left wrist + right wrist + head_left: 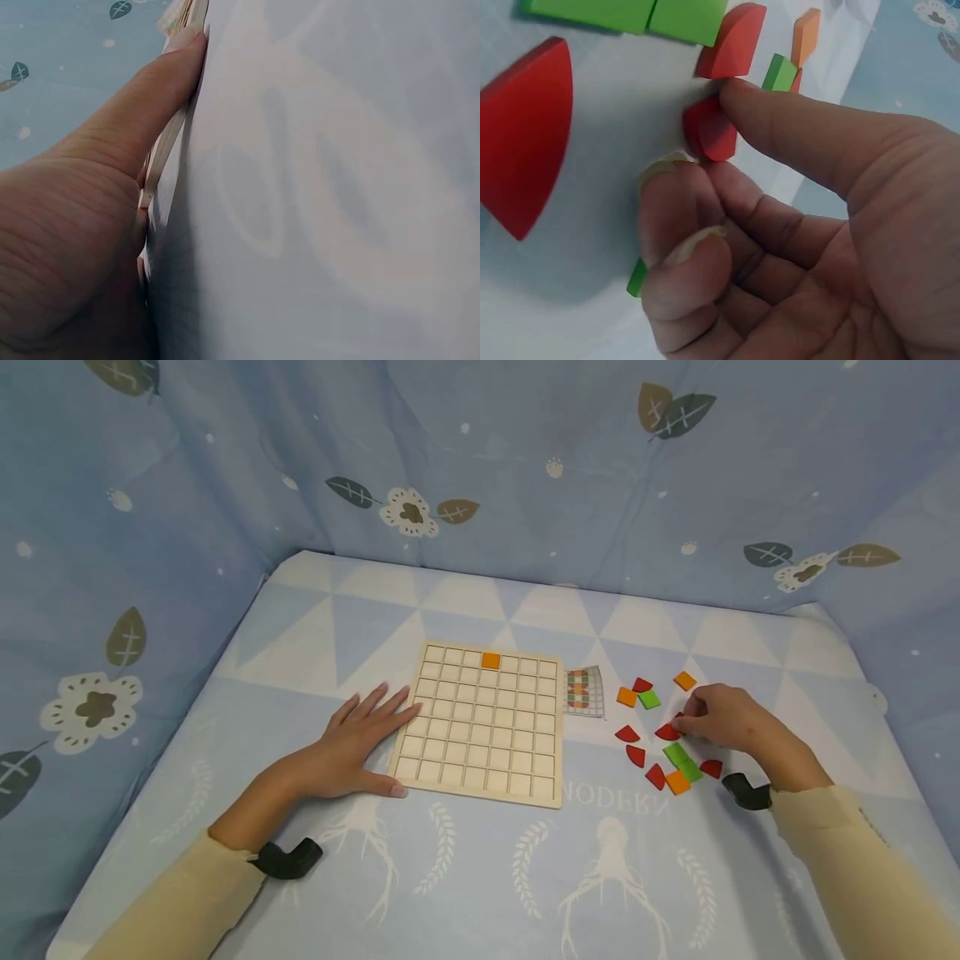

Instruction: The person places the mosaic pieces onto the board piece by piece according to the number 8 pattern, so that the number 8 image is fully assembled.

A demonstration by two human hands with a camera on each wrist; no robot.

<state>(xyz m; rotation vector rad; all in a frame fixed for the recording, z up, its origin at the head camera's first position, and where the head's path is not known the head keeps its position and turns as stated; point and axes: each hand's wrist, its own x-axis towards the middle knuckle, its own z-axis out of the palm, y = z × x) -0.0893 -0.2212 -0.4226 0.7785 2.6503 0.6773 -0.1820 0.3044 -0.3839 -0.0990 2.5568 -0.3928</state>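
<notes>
Head view: the left hand (352, 743) lies flat, fingers straight, against the grid board (483, 727) at frame centre.

Left wrist view: its thumb (142, 105) presses the board's edge.

Right wrist view: the right hand (795, 225) pinches a red piece (709, 131), upper centre; it looks light, rigid and smooth, best gripped by its edges.

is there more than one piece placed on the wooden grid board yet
No, the head view shows only a single orange square sitting in the top row of the wooden grid board; every other cell is bare.
</notes>
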